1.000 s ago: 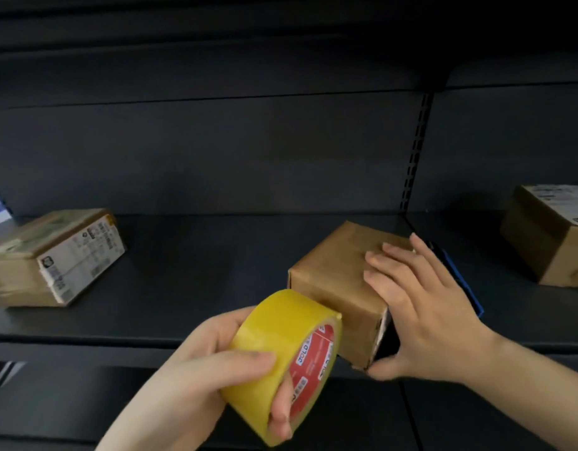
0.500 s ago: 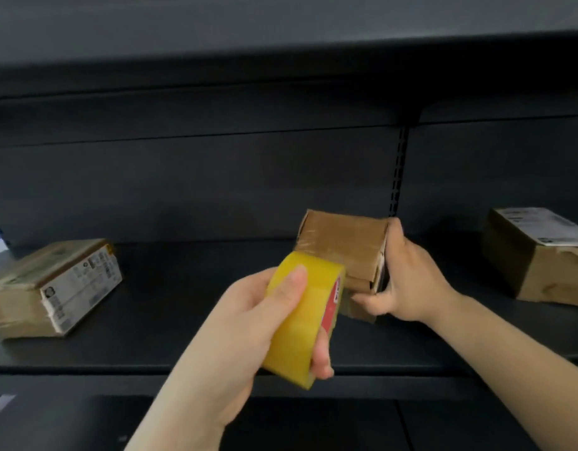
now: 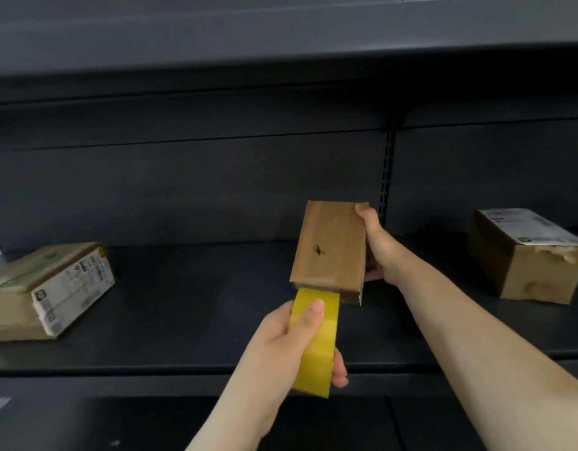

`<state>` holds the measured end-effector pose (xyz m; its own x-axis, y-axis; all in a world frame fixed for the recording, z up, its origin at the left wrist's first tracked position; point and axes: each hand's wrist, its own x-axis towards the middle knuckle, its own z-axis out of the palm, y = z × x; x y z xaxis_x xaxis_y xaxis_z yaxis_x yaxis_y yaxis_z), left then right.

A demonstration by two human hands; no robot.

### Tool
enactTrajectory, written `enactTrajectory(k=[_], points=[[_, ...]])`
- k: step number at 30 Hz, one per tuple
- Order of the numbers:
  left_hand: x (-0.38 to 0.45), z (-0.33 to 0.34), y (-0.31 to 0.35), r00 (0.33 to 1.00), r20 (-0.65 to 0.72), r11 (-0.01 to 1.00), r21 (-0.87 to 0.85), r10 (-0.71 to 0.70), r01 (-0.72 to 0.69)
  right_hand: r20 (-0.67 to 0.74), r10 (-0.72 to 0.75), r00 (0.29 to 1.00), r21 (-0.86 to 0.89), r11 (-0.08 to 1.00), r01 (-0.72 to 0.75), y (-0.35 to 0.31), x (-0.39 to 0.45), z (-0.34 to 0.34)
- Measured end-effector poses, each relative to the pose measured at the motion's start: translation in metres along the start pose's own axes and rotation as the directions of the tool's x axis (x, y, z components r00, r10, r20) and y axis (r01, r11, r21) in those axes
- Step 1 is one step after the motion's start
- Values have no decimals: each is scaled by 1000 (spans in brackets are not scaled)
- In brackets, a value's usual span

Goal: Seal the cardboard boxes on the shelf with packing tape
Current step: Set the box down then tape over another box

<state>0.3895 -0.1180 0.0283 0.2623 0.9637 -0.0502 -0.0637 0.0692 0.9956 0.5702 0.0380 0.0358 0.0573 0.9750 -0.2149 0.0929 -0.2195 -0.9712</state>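
Note:
A small brown cardboard box [image 3: 330,249] stands tipped up on end over the dark shelf [image 3: 183,304], its broad face with a small tear turned toward me. My right hand [image 3: 377,245] grips its right side, fingers over the top corner. My left hand [image 3: 292,346] holds a yellow roll of packing tape [image 3: 317,343] edge-on, thumb across its rim. The roll's far edge meets the box's lower edge.
A labelled cardboard box [image 3: 50,288] lies at the left of the shelf. Another labelled box [image 3: 525,255] sits at the right. A slotted upright [image 3: 387,170] divides the back panel. Another shelf [image 3: 281,43] hangs overhead.
My right hand has lifted the box and turned it upright. My left hand has brought the tape roll forward and up until it touches the box's lower edge.

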Motion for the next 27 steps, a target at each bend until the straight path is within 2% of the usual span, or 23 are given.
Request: enactTrajectory(k=[2,4,6,8,10,11,12,13,14,15,16,18,20,23,27], points=[[1,2,1,1000,-20,1000,10,2,-2,52,65,997,9,998,-66,4,6,1],[3,1,2,998,-55,1000,-10,-11,11,71,124,990,-63,991,-120,8,11,1],[3,1,2,998,-62,999,-32,-29,27,56,184,981,-228,959,-167,6,12,-1],[2,0,2,998,-59,999,-40,-28,26,-40,171,984,-419,892,-172,-1,12,-1],[0,0,1,999,-35,999,-44,-27,25,-111,-3,994,-649,758,-70,-11,10,-1],[0,-1,0,1000,-20,999,-39,-19,19,-96,-167,981,-774,632,32,-18,7,-1],[-1,-1,0,1000,-7,999,-41,-12,11,-32,-351,936,-856,493,156,-24,0,2],[-1,-1,-1,1000,1,999,-48,-1,1,68,-502,862,-868,396,299,-29,-9,6],[-2,-1,-2,1000,7,998,-55,10,-10,174,-571,803,-836,345,426,-31,-18,10],[-2,-1,-2,1000,6,998,-60,22,-22,275,-546,791,-794,335,507,-33,-27,14],[-2,0,-3,1000,0,998,-63,31,-30,357,-462,812,-776,337,533,-31,-36,19],[-1,1,-3,999,-24,997,-69,43,-45,425,-281,860,-839,235,491,-25,-41,26],[0,4,-2,997,-56,996,-73,45,-49,412,-216,885,-880,157,448,-23,-33,29],[1,6,-3,993,-116,993,-109,35,-48,377,-151,914,-897,187,401,-26,-19,32],[1,7,-6,993,-112,995,-82,40,-49,324,-112,940,-912,227,341,-27,4,37]])
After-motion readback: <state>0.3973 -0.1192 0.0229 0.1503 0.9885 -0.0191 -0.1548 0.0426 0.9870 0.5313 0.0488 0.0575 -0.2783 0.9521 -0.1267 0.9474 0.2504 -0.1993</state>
